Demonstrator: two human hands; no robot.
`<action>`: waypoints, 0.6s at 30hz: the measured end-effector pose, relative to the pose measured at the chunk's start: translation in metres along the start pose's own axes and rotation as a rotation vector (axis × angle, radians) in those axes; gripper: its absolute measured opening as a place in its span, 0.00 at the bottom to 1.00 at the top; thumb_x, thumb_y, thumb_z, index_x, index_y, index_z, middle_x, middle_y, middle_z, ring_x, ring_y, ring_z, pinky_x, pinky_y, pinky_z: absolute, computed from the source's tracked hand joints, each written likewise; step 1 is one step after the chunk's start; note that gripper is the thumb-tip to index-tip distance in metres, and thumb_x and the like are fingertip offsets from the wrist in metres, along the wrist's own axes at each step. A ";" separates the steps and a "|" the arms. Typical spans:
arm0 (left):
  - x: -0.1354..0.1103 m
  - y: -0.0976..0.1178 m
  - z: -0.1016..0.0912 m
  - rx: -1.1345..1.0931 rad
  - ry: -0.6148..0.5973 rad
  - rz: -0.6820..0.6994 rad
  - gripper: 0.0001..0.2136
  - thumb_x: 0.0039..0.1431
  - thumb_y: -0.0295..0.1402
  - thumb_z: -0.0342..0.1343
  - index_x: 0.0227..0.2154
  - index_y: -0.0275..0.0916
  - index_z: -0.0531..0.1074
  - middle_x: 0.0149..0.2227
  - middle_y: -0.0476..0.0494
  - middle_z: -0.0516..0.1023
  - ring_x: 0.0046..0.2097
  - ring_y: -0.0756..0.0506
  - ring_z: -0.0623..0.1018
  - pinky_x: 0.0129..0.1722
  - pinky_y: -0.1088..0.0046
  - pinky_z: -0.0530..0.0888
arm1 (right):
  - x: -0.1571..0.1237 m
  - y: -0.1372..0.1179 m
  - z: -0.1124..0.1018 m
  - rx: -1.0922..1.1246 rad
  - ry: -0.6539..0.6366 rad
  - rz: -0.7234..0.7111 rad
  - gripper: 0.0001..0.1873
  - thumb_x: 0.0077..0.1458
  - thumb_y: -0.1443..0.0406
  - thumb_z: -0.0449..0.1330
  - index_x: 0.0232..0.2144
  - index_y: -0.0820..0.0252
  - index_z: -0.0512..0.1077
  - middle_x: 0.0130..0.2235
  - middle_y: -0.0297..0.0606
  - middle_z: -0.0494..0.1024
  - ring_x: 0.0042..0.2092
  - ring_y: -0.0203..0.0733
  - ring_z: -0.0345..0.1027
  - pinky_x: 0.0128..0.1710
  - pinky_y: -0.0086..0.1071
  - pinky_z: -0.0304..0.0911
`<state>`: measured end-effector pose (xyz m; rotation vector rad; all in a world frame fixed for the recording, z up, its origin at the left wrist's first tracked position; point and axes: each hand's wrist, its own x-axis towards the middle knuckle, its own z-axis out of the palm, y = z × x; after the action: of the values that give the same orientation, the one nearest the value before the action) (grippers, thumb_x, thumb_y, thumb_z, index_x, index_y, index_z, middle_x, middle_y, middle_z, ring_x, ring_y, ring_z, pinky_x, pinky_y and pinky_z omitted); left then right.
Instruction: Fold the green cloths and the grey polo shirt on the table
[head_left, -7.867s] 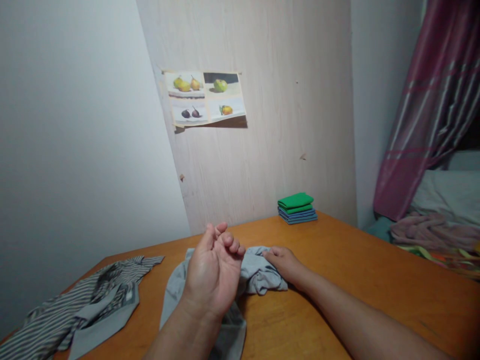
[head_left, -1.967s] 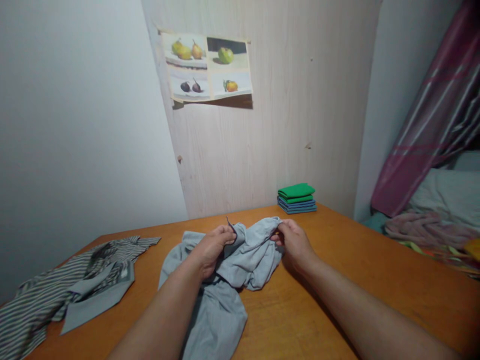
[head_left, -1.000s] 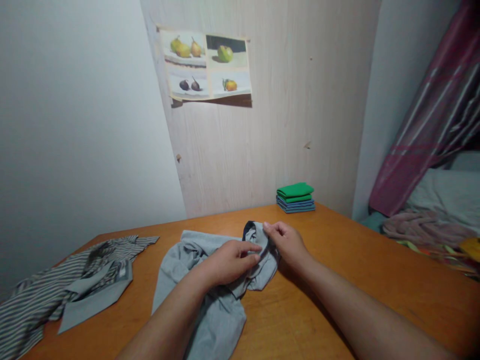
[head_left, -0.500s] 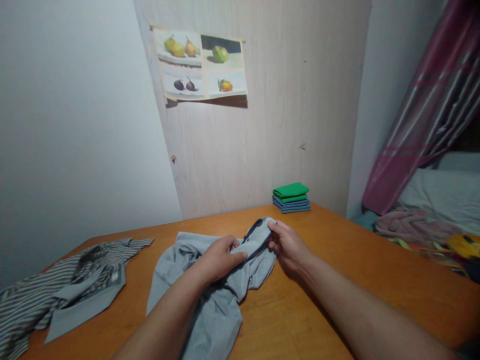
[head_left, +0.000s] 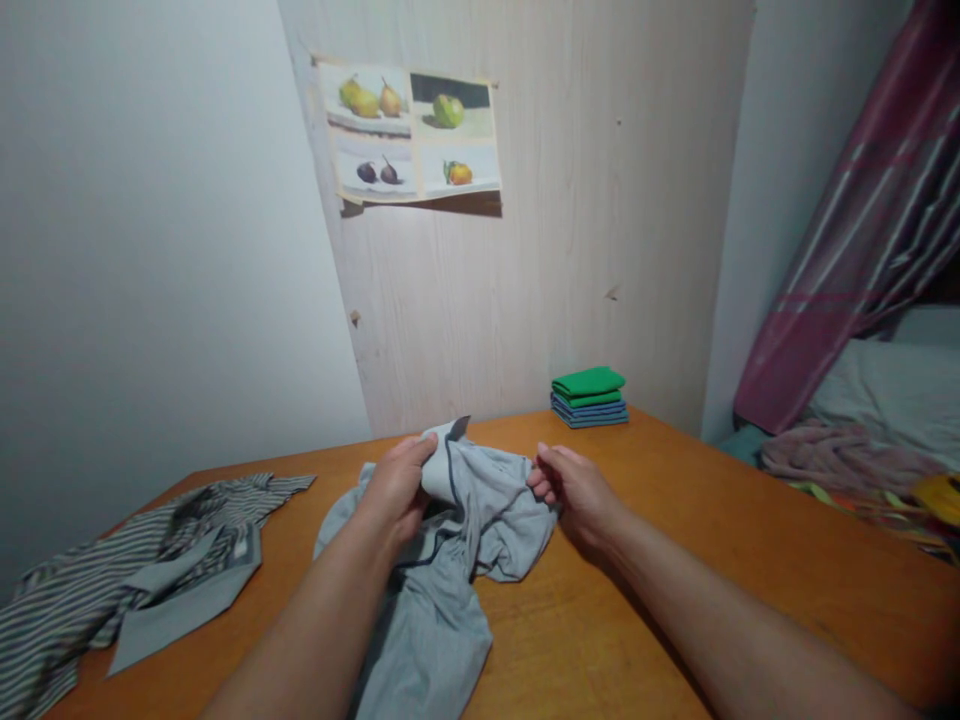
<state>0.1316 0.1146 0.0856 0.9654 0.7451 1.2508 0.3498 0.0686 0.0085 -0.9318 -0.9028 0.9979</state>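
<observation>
A light grey shirt (head_left: 442, 620) with dark piping lies crumpled in the middle of the table. My left hand (head_left: 401, 490) is closed on its collar-like band, lifted a little off the wood, and a dark tab sticks up at the band's end. With curled fingers my right hand (head_left: 574, 490) pinches the shirt's right edge. Cloth between the two hands hangs loose in folds. The fingertips of my left hand are partly hidden behind the band.
A striped garment with a grey collar (head_left: 187, 610) lies on the orange-brown table (head_left: 675, 620) at the left. Folded green and blue cloths (head_left: 589, 395) are stacked at the back. Fruit pictures (head_left: 412, 130) hang on the wall. A pink curtain (head_left: 817, 280) hangs at the right.
My left hand has moved left and turned, lifting the band upright. My right hand has let go of the band and now grips the shirt's edge.
</observation>
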 end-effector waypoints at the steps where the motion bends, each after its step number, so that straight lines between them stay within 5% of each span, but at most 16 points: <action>1: 0.003 0.004 -0.001 -0.037 0.029 0.016 0.05 0.54 0.29 0.63 0.28 0.36 0.71 0.25 0.48 0.76 0.23 0.50 0.74 0.23 0.78 0.70 | -0.003 0.002 0.003 -0.049 -0.039 -0.022 0.20 0.56 0.48 0.63 0.28 0.58 0.71 0.25 0.35 0.76 0.23 0.33 0.63 0.22 0.25 0.55; 7: 0.006 0.028 -0.005 -0.122 0.055 0.114 0.02 0.59 0.27 0.58 0.31 0.37 0.70 0.26 0.50 0.76 0.22 0.53 0.74 0.20 0.81 0.67 | -0.030 0.010 0.023 -0.574 -0.287 -0.249 0.24 0.58 0.48 0.59 0.20 0.58 0.67 0.20 0.29 0.66 0.24 0.34 0.57 0.24 0.27 0.49; 13: -0.012 0.041 0.006 -0.256 -0.015 0.195 0.04 0.59 0.24 0.58 0.31 0.37 0.69 0.31 0.46 0.80 0.29 0.51 0.80 0.28 0.80 0.74 | -0.061 0.016 0.047 -0.911 -0.489 -0.290 0.16 0.53 0.51 0.65 0.28 0.56 0.74 0.23 0.29 0.70 0.25 0.35 0.60 0.24 0.28 0.45; 18: -0.029 0.051 0.013 -0.144 -0.063 0.354 0.10 0.54 0.32 0.65 0.34 0.39 0.69 0.33 0.48 0.80 0.35 0.49 0.82 0.31 0.79 0.75 | -0.060 0.029 0.057 -0.791 -0.491 -0.325 0.14 0.50 0.65 0.61 0.18 0.58 0.62 0.21 0.28 0.62 0.26 0.34 0.55 0.26 0.29 0.45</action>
<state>0.1157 0.0853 0.1352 1.0414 0.4383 1.5508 0.2725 0.0317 -0.0100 -1.1477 -1.8800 0.5782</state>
